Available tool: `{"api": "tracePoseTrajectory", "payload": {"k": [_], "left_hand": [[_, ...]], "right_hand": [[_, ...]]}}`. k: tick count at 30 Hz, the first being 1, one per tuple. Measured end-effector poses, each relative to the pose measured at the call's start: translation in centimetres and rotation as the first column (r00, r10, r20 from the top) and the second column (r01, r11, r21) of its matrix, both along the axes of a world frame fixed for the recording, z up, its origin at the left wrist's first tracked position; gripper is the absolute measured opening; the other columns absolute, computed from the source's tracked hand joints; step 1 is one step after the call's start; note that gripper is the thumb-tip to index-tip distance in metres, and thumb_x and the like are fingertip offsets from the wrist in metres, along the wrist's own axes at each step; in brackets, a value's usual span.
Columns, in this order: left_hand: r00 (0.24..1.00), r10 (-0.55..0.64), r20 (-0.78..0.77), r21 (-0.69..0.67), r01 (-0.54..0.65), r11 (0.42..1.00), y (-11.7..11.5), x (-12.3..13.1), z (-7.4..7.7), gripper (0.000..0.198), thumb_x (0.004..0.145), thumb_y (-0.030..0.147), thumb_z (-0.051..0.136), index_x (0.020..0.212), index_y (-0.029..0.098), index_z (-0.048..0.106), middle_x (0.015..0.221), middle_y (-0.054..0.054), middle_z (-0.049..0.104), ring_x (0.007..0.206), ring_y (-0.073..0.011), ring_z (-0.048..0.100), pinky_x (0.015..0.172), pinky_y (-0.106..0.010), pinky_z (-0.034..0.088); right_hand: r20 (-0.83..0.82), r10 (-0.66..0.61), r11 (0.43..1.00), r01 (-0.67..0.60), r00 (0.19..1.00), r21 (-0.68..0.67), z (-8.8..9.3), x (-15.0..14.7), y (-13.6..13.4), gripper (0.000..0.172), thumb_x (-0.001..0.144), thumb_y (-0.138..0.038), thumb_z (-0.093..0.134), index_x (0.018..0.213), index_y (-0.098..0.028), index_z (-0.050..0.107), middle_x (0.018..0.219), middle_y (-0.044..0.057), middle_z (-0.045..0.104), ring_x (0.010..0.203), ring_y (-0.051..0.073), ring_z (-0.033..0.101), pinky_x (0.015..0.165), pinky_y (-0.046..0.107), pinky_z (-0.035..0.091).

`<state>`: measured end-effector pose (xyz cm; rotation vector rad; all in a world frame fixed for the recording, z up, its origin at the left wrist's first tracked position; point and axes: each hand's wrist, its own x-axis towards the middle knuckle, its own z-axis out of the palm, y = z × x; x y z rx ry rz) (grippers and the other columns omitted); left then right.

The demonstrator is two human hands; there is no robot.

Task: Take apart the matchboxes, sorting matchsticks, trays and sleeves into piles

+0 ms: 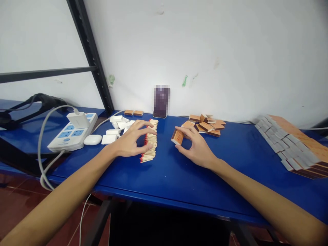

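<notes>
A matchbox (177,136) with an orange top and dark striking side is gripped between the thumb and fingers of my right hand (196,145), just above the table. To its left lies a long row of red-tipped matches (151,143). Over that row my left hand (135,138) spreads its thumb and fingers apart, the tips touching or just over the matches; nothing shows in its grasp. White inner trays (110,138) lie in a loose group behind and left of my left hand. Orange matchbox sleeves (206,126) are heaped beyond my right hand.
Stacked matchboxes (294,143) fill the right end of the blue table (164,184). A phone (161,102) leans on the wall. Two matchboxes (133,112) lie at the back. A power strip (74,133), cables and a white case (92,139) stand left, near a black frame (89,51).
</notes>
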<state>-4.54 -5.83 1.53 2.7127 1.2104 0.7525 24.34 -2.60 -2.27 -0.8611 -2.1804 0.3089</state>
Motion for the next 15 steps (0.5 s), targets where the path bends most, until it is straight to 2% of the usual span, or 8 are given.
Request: {"api": "tracePoseTrajectory", "payload": {"k": [3, 5, 8, 12, 15], "left_hand": [[0.991, -0.003, -0.136, -0.175, -0.021, 0.984, -0.3, -0.55, 0.41, 0.08, 0.07, 0.063, 0.076, 0.14, 0.033, 0.052, 0.151, -0.011, 0.041, 0.14, -0.0394, 0.035, 0.113, -0.062, 0.034], [0.983, -0.005, -0.183, -0.24, -0.04, 0.97, -0.47, -0.86, 0.56, 0.094, 0.065, 0.064, 0.08, 0.148, 0.037, 0.044, 0.158, -0.012, 0.032, 0.144, -0.0449, 0.028, 0.112, -0.067, 0.032], [0.979, -0.01, -0.202, -0.26, -0.043, 0.965, -0.58, -1.03, 0.6, 0.098, 0.063, 0.058, 0.083, 0.15, 0.038, 0.04, 0.162, -0.012, 0.025, 0.147, -0.0473, 0.023, 0.112, -0.069, 0.03], [0.978, -0.012, -0.21, -0.246, -0.041, 0.968, -0.52, -0.89, 0.56, 0.095, 0.063, 0.048, 0.084, 0.149, 0.036, 0.043, 0.162, -0.012, 0.026, 0.147, -0.0476, 0.023, 0.113, -0.07, 0.029], [0.979, -0.009, -0.206, -0.239, -0.042, 0.97, -0.46, -0.89, 0.58, 0.092, 0.065, 0.046, 0.082, 0.148, 0.036, 0.044, 0.16, -0.012, 0.028, 0.146, -0.0464, 0.025, 0.113, -0.069, 0.029]], "right_hand": [[0.045, 0.013, 1.0, -0.012, 0.999, -0.02, -0.01, -0.05, -0.19, 0.052, 0.09, -0.033, 0.06, 0.14, -0.03, 0.048, 0.129, 0.009, 0.058, 0.121, 0.028, 0.056, 0.102, 0.052, 0.05], [0.053, 0.033, 0.999, -0.031, 0.998, -0.033, 0.08, 0.03, -0.22, 0.048, 0.092, -0.033, 0.058, 0.139, -0.031, 0.048, 0.128, 0.009, 0.059, 0.12, 0.027, 0.057, 0.101, 0.052, 0.05], [0.041, 0.06, 0.997, -0.058, 0.997, -0.052, 0.18, 0.13, -0.18, 0.04, 0.094, -0.033, 0.055, 0.134, -0.032, 0.054, 0.126, 0.009, 0.058, 0.119, 0.027, 0.058, 0.1, 0.051, 0.051], [0.005, 0.076, 0.994, -0.075, 0.997, -0.085, 0.11, 0.11, -0.14, 0.034, 0.093, -0.031, 0.055, 0.126, -0.031, 0.06, 0.128, 0.01, 0.056, 0.114, 0.026, 0.061, 0.088, 0.046, 0.058], [0.019, 0.093, 0.995, -0.092, 0.995, -0.042, 0.04, 0.11, -0.11, 0.03, 0.091, -0.026, 0.056, 0.119, -0.03, 0.064, 0.128, 0.009, 0.057, 0.119, 0.027, 0.06, 0.094, 0.048, 0.056]]}}
